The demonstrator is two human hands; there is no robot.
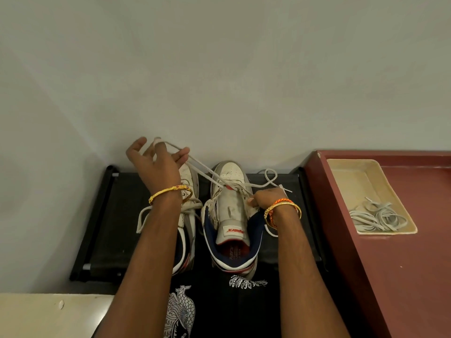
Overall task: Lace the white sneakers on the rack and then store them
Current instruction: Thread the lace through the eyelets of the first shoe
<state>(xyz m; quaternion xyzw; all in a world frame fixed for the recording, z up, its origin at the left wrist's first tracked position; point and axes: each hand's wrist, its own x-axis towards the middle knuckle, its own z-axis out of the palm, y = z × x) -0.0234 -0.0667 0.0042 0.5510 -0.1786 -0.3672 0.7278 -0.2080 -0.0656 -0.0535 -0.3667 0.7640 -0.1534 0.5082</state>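
The fingers [158, 145] of the left hand [156, 164] are spread and raised, with a loop of the lace [205, 170] hooked over them and drawn up tight from the eyelets. The fingers of the right hand [264, 200] are curled in a pinch on the lace at the right eyelet row of the right sneaker [231, 215]. To do this step well, the slack should be taken out evenly while the eyelet side is steadied, so the crossing lies flat. Both wrists carry bangles; the left forearm is lifted, the right kept low. The left sneaker [189, 213] stands just beside, both on the black rack [102, 215]. Spare laces [377, 215] lie in a tray [341, 167] on the red desk [415, 264].
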